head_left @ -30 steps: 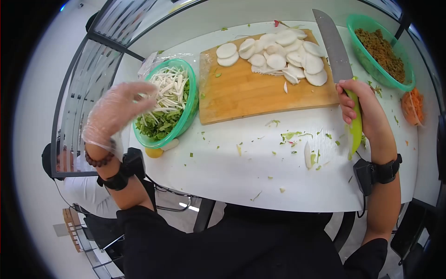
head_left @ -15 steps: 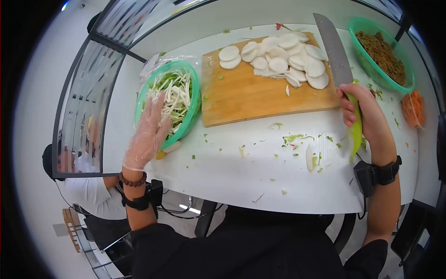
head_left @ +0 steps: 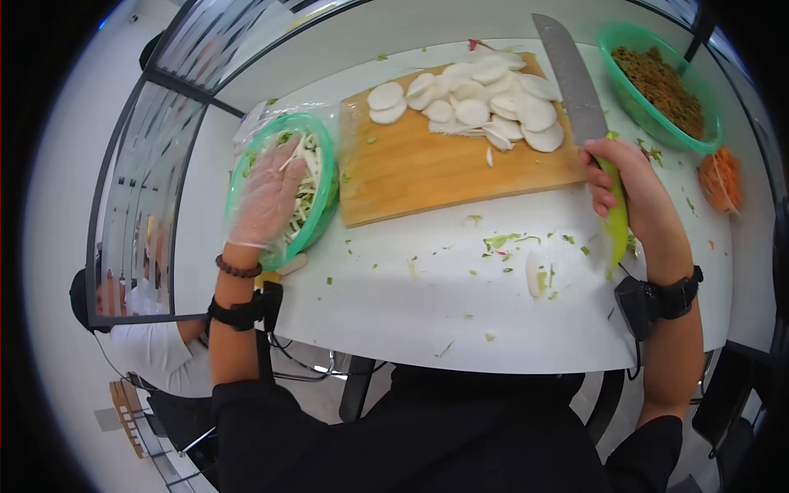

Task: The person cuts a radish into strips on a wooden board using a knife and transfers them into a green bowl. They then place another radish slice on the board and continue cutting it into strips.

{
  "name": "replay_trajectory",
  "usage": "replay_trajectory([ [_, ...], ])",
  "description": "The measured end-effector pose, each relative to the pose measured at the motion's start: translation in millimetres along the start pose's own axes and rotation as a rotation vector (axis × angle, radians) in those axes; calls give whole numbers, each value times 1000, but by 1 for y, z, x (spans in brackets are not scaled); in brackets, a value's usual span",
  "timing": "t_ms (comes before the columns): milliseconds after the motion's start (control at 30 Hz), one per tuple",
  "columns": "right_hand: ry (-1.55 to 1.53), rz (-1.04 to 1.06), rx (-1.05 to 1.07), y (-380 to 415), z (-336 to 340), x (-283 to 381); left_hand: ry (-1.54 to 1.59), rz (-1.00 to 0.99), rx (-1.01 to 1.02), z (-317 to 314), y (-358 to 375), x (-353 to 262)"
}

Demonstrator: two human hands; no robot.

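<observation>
My left hand, in a clear plastic glove, lies over a green bowl at the left. Its fingers are stretched out onto white and green vegetable shreds; the palm hides part of them. My bare right hand is wrapped round the yellow-green handle of a large knife. The broad blade points away from me, beside the right edge of a wooden cutting board. Thin round white slices, like radish, are heaped on the board's far side, with two set apart at its left.
A second green bowl holds a brown crumbly food at the far right. Shredded carrot in a clear bag is near it. Vegetable scraps litter the white table. Frosted partitions stand behind and left; another person sits beyond.
My left hand has moved forward, deeper over the bowl and onto the shreds. My right hand keeps its grip on the knife. The whole view has shifted slightly.
</observation>
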State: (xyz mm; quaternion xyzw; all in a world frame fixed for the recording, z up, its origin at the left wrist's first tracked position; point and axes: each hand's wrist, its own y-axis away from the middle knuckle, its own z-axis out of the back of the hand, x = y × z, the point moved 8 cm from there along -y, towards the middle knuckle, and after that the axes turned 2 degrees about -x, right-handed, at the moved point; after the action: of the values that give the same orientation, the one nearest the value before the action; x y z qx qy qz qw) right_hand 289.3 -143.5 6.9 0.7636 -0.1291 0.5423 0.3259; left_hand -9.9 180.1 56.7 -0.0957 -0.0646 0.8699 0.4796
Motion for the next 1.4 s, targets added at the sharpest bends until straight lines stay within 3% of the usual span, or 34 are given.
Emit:
replay_trajectory([
  [167, -11, -3, 17, 0, -1, -1, 95, -29, 44, 13, 2, 14],
  [200, -9, 5, 17, -1, -1, 1, -9, -45, -55, 28, 0, 4],
  [267, 0, 10, 18, -1, -1, 1, -210, -70, -247, 73, 2, -39],
  [300, -3, 12, 18, -1, 0, 1, -152, -89, -319, 86, 4, -69],
  [400, -4, 9, 21, -2, -1, 0, 53, -218, -247, 79, 4, -146],
  [467, -8, 7, 20, -1, -2, 0, 222, -237, -69, 46, 4, -189],
  [533, 0, 9, 25, -1, -3, 0, 106, -496, -180, 15, -1, -224],
  [633, 8, 15, 35, -2, -4, -1, 161, -302, -115, -35, -38, -227],
  [733, 12, 30, 32, -1, -2, 3, 86, -247, -171, -40, -43, -235],
  [1167, 51, 34, 30, 0, -3, 3, 238, -439, -71, -45, -56, -236],
  [1400, 56, 53, 40, -1, -2, 2, 339, -198, -68, -11, -56, -211],
])
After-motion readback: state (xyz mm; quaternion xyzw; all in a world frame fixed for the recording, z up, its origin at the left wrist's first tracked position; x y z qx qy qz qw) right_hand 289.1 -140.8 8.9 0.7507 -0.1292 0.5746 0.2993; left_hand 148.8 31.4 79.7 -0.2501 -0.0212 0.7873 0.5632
